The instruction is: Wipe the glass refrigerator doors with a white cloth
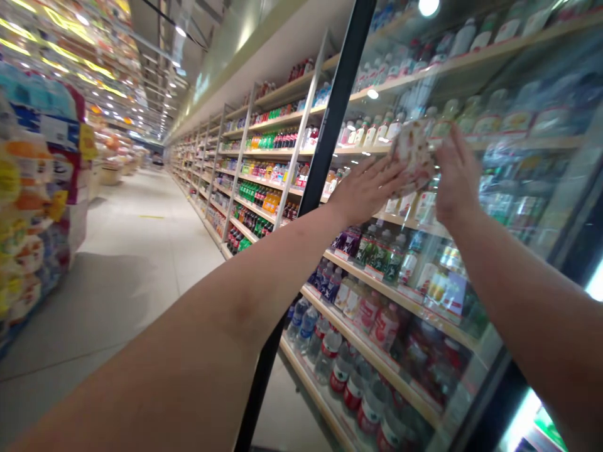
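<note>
My left hand (367,191) reaches to the glass door (513,182) with its fingers stretched over a crumpled, white patterned cloth (412,154). The fingers keep the cloth against the glass. My right hand (456,179) is raised just right of the cloth, its fingers extended upward and nothing visible in it. I cannot tell whether its palm touches the glass. Both arms are stretched forward, and the dark door frame (336,119) passes behind my left forearm.
Shelves of bottled drinks (384,323) show through the glass. More drink shelves (264,150) run along the aisle wall. Stacked packaged goods (35,188) stand on the left, beside the pale tiled floor (151,251). Ceiling lights reflect in the glass.
</note>
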Demonstrator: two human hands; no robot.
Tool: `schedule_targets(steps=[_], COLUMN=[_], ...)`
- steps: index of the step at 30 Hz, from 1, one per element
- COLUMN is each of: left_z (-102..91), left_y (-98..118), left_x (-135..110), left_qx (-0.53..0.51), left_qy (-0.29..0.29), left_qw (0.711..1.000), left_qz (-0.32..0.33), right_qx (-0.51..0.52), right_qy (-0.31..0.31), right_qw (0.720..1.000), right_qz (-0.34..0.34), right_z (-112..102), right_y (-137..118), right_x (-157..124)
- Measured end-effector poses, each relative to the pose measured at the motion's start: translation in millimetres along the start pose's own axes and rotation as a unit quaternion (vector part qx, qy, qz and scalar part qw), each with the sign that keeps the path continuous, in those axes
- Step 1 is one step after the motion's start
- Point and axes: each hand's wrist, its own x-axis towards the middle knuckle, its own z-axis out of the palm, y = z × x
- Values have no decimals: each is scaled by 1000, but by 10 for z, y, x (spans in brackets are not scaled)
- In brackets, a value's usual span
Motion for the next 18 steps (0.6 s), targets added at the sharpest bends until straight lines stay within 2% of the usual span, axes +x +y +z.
schedule_targets(steps=[2, 4, 6, 8, 12, 15, 18], left_z=[-8, -45, -81, -84, 24, 133, 226], left_y=[23, 80, 161, 244, 278, 113, -99], left_x=[48, 140, 269, 411, 644, 751, 804], left_qx=[-6, -7, -6, 0, 4, -3, -29], left_qy=[23, 50, 58, 49, 53, 77, 115], left_qw=[1000, 999, 998, 997, 994, 994, 987], left_qz=[-2, -11, -27, -58, -97, -80, -112], right_qx=[-132, -336, -440, -462, -457, -449, -448], right_qy=[24, 41, 28, 16, 25, 24, 41], right_qw=[991, 938, 887, 876, 887, 893, 893], right_qz=[9, 74, 134, 141, 66, 33, 19], right_z=[-448, -825, -1057, -1156, -1182, -1195, -1206], right_y=[152, 380, 627, 830, 1008, 1013, 1019], right_x=[-140, -309, -467, -590, -728, -774, -798])
